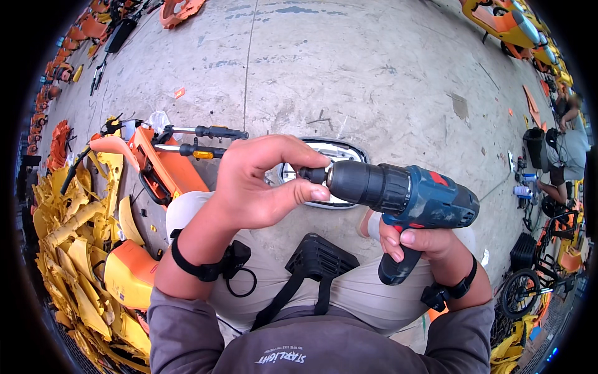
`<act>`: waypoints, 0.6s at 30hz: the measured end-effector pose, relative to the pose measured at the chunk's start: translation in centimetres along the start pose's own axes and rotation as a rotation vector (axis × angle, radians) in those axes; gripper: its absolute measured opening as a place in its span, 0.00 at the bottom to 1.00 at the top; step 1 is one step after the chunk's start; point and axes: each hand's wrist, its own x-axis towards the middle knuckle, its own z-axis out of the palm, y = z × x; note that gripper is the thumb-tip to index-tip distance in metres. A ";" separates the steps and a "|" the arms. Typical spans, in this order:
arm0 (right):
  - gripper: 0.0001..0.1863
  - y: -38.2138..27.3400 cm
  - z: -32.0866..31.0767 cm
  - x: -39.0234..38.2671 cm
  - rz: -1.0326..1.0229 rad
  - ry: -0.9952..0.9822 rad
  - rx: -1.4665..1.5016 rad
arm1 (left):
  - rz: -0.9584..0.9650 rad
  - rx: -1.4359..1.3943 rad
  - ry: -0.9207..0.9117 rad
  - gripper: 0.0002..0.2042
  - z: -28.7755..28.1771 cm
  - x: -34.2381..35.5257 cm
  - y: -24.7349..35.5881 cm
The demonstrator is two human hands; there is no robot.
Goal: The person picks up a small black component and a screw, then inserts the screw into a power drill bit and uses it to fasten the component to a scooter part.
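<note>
My right hand (pixel 427 242) is wrapped round the handle of a blue and black cordless drill (pixel 430 196), held level above my lap with its chuck toward the left. Between thumb and forefinger my left hand (pixel 265 181) pinches a short dark bit (pixel 313 175) at the mouth of the chuck. Whether the bit is seated in the jaws I cannot tell. Behind the drill and the fingers, partly hidden, an oval dark-rimmed part with a white inside (pixel 339 149) lies on the concrete floor.
To the left stands an orange scooter-like frame (pixel 171 165) with two fork tubes pointing toward my left hand. A heap of yellow plastic panels (pixel 81 262) fills the lower left. A black ribbed piece with straps (pixel 321 255) lies between my thighs. At the right, another person (pixel 567 149) is near a bicycle wheel (pixel 520 293).
</note>
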 end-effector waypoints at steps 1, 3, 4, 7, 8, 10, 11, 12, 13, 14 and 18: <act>0.34 0.0 0.0 0.1 -0.003 -0.011 0.002 | 0.037 -0.015 0.001 0.14 0.0 0.1 -0.1; 0.33 -0.1 0.1 0.2 -0.006 -0.023 0.005 | 0.073 0.009 -0.060 0.13 -0.5 0.4 0.1; 0.33 0.0 0.1 0.2 -0.008 -0.010 -0.023 | 0.110 0.033 -0.121 0.13 -0.6 0.5 0.1; 0.32 0.0 0.1 0.4 -0.008 -0.003 -0.035 | 0.320 0.162 -0.128 0.14 -0.8 1.0 -0.4; 0.31 0.0 0.2 0.5 -0.007 -0.012 -0.018 | 0.321 0.162 -0.127 0.14 -0.8 0.9 -0.3; 0.30 -0.1 0.4 0.8 -0.007 -0.007 -0.031 | 0.230 0.223 0.012 0.22 -0.6 0.8 0.2; 0.30 -0.1 0.5 0.9 -0.006 -0.002 -0.041 | 0.229 0.223 0.013 0.22 -0.7 1.1 0.4; 0.30 0.0 0.5 0.9 -0.005 -0.002 -0.041 | 0.213 0.263 -0.003 0.26 -0.8 1.6 0.8; 0.29 0.3 0.3 0.9 -0.009 -0.005 -0.029 | 0.196 0.304 -0.018 0.30 -0.9 1.8 0.9; 0.29 0.3 0.2 0.9 -0.015 -0.009 -0.020 | 0.199 0.304 -0.015 0.30 -1.0 1.8 0.8; 0.28 -0.2 0.3 0.6 -0.049 0.021 -0.032 | 0.104 0.266 -0.087 0.32 -1.5 1.3 0.5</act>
